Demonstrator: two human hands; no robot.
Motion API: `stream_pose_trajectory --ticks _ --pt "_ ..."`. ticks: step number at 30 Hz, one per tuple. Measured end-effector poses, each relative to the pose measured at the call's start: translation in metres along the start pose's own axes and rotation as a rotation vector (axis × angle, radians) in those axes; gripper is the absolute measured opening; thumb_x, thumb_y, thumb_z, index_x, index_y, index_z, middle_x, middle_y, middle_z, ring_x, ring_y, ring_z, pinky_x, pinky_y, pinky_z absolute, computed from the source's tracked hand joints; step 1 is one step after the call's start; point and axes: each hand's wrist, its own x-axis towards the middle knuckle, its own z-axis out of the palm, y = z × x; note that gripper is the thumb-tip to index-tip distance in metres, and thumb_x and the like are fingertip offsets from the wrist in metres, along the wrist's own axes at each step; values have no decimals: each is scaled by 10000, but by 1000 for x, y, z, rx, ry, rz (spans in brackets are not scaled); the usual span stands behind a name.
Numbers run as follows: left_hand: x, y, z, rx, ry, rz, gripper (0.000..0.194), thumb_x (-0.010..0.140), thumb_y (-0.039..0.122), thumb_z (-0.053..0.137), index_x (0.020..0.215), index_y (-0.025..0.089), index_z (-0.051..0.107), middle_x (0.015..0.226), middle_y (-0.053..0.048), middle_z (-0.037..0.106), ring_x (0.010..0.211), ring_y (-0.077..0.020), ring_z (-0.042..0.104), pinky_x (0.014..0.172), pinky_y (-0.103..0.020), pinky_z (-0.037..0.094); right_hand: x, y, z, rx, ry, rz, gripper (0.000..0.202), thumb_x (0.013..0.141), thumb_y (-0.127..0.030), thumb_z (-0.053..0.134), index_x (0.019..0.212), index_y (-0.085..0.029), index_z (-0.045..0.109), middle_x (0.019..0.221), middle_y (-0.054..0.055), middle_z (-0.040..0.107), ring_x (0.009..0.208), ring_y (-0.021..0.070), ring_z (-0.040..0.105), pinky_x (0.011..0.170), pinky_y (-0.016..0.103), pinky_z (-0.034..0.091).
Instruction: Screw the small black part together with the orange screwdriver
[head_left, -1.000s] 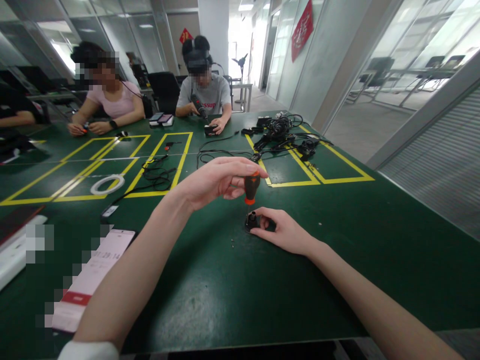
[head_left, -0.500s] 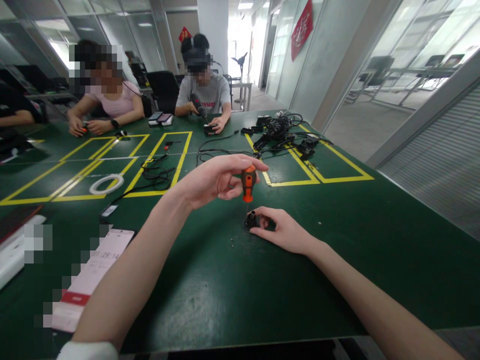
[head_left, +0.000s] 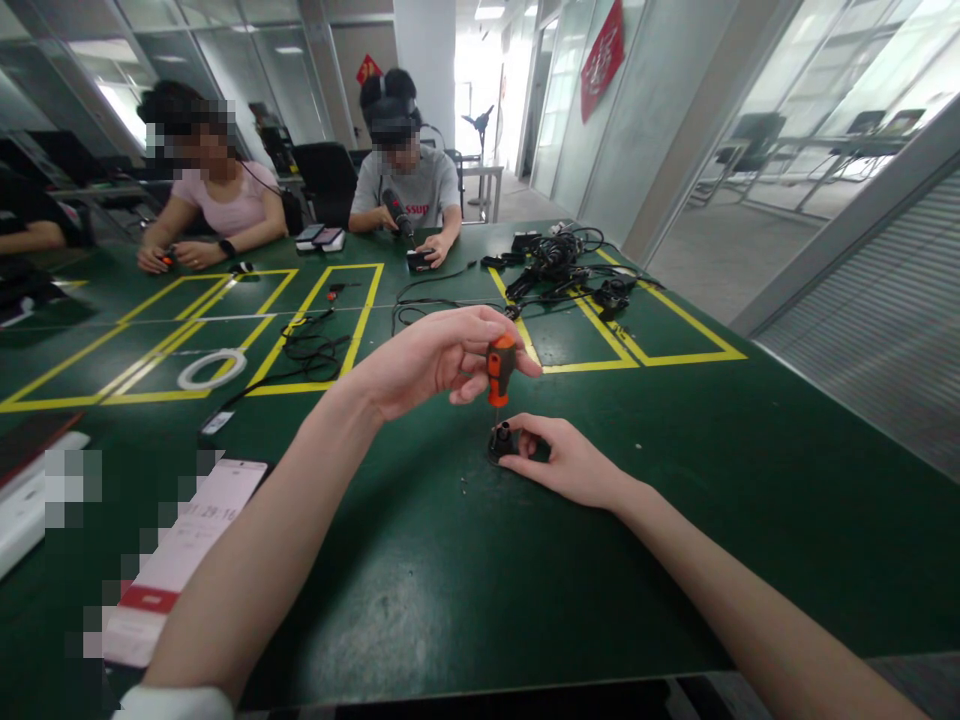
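An orange and dark grey screwdriver (head_left: 500, 372) stands nearly upright, its thin shaft pointing down into a small round black part (head_left: 501, 442). Around the top of its handle are the fingers of my left hand (head_left: 457, 360), closed on it from behind and above. My right hand (head_left: 559, 455) pinches the black part from the right and keeps it against the green table (head_left: 465, 590). Where the screwdriver tip meets the part is too small to make out. A few tiny bits, perhaps screws (head_left: 463, 485), lie just left of the part.
Black cables (head_left: 559, 265) are heaped at the back right, and another cable (head_left: 307, 345) lies left of centre. A white ring (head_left: 212, 370) and a phone (head_left: 187, 540) lie on the left. Across the table a co-worker (head_left: 405, 190) holds a power drill (head_left: 396, 212); another person (head_left: 221, 200) sits beside.
The screwdriver handle has turned and leans slightly to the right, and my left fingers have shifted with it. My right hand and the black part stay in place.
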Motion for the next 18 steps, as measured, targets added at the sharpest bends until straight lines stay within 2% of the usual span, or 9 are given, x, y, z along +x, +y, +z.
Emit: stream_pose_trajectory --ticks 3,6,9,12,18 --pt "-1 1 0 13 18 -6 243 841 324 751 981 134 691 859 -82 760 543 -84 522 437 -188 308 0 0 0 0 0 -1 212 917 -336 717 1070 -190 696 786 8 685 700 172 633 663 289 503" --pt "-3 1 0 60 58 -3 327 822 308 777 1098 134 754 859 -65 718 587 -83 513 437 -189 241 0 1 0 -1 -1 -1 206 923 -336 710 1069 -192 695 781 6 684 704 174 634 667 291 503" --pt "-4 1 1 107 76 1 293 819 332 788 1021 120 792 821 -51 669 558 -65 449 438 -198 217 0 1 0 -7 3 1 211 924 -337 709 1079 -195 698 782 6 689 710 178 642 667 292 507" --pt "-3 2 1 115 69 22 278 827 381 779 859 105 766 777 -47 654 533 -61 428 426 -196 239 -1 1 0 -9 4 -2 213 924 -339 709 1081 -195 698 784 7 691 709 178 642 665 292 511" --pt "0 1 0 35 0 18 238 878 354 701 912 118 695 957 -118 783 489 -65 514 438 -207 363 0 2 1 -4 5 -5 222 921 -339 716 1088 -193 698 789 7 692 701 175 639 665 293 511"
